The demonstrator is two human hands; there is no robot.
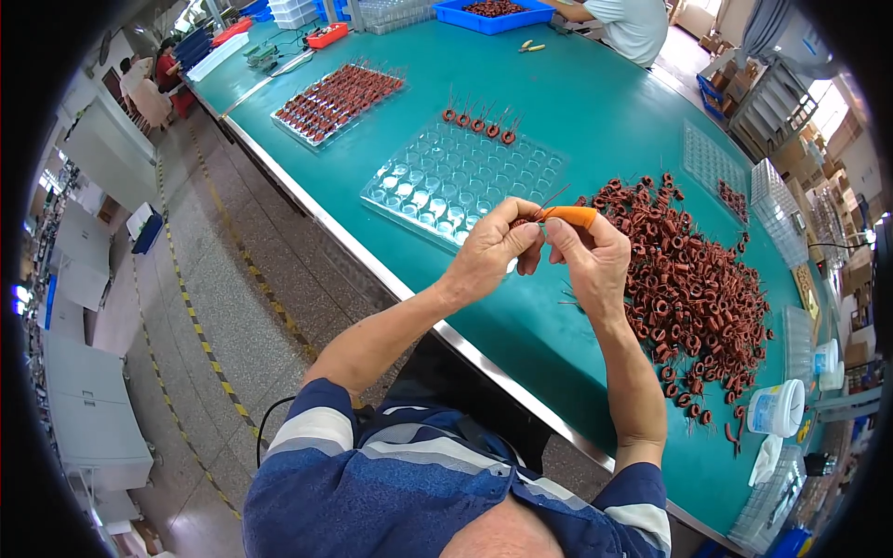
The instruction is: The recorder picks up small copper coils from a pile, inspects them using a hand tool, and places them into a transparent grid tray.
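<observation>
My left hand (488, 249) pinches a small red-brown wire-wound ring coil (523, 222), partly hidden by the fingers. My right hand (595, 265) meets it above the table, an orange finger cover (571, 216) on its index finger. Thumb and index of that hand close on the coil's thin wire leads, one of which sticks up. Just beyond both hands lies a clear plastic tray (535, 177) with round pockets. Several coils (478, 125) stand in its far row, leads upward. To the right of my right hand a large heap of loose coils (693, 279) covers the green table.
A filled coil tray (339, 100) lies farther left, and another clear tray (714, 158) holds a few coils at right. White tubs (778, 409) stand at the right edge. Cutters (531, 46) and a blue bin (493, 17) sit at the back near a co-worker (633, 28).
</observation>
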